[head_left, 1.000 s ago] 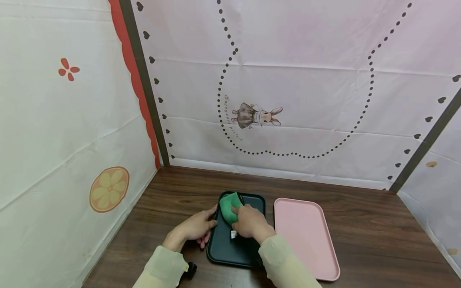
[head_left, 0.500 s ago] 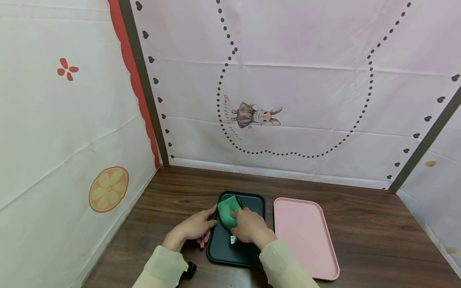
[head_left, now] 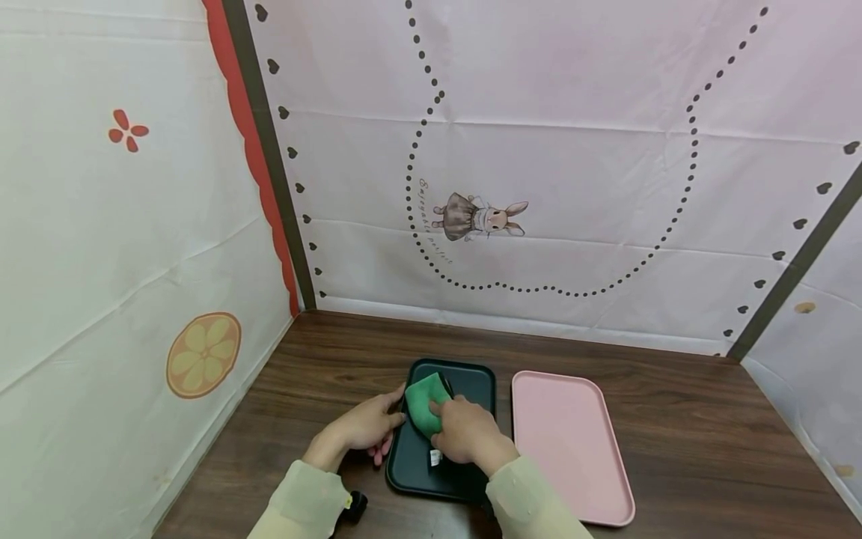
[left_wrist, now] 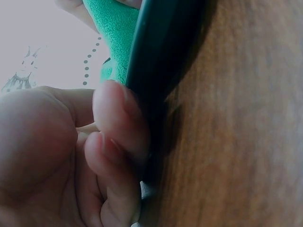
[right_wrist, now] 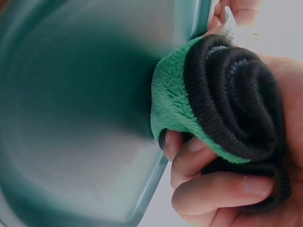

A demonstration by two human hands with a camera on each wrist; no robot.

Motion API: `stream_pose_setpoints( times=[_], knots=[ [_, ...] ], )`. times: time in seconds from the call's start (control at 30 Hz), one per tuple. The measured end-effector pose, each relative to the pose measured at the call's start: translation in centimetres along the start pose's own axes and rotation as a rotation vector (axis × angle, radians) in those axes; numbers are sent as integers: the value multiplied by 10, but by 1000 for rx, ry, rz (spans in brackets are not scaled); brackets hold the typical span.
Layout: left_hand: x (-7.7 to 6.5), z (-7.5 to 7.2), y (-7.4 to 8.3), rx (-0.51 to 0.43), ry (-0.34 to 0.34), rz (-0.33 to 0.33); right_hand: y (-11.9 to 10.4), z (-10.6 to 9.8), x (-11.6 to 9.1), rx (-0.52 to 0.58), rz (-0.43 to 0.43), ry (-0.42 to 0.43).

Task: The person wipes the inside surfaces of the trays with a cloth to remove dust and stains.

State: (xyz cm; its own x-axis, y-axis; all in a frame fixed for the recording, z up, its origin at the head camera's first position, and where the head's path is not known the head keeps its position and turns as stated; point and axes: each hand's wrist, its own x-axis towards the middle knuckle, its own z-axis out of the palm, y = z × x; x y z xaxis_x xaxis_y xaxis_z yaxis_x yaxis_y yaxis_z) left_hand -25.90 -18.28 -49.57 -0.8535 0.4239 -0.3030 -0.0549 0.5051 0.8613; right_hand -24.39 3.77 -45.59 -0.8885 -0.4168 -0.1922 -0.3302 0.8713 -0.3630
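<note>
My right hand grips a green towelling cloth and holds it against the dark green tray. In the right wrist view the cloth is folded into layers with black edging, and curled fingers wrap its lower side. A white label pokes out beside the right hand. At the tray's left rim, my left hand holds the edge with its thumb on the rim. Curled fingers touch the tray's side in the left wrist view; some fingertips are hidden.
A pink tray lies just right of the dark one on the brown wooden table. Beside the left cuff is a small black object. Printed white sheets stand behind the table and at its sides.
The right hand and the cloth have moved slightly toward the person, with the cloth also a little left. The left hand and both trays stay in place.
</note>
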Motion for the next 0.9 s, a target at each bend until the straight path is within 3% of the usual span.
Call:
stream_pose_setpoints(
  times=[0.9],
  knots=[
    [2,1,-1,2,9,12,-15,7,-17,-87,-27,-31]
  ],
)
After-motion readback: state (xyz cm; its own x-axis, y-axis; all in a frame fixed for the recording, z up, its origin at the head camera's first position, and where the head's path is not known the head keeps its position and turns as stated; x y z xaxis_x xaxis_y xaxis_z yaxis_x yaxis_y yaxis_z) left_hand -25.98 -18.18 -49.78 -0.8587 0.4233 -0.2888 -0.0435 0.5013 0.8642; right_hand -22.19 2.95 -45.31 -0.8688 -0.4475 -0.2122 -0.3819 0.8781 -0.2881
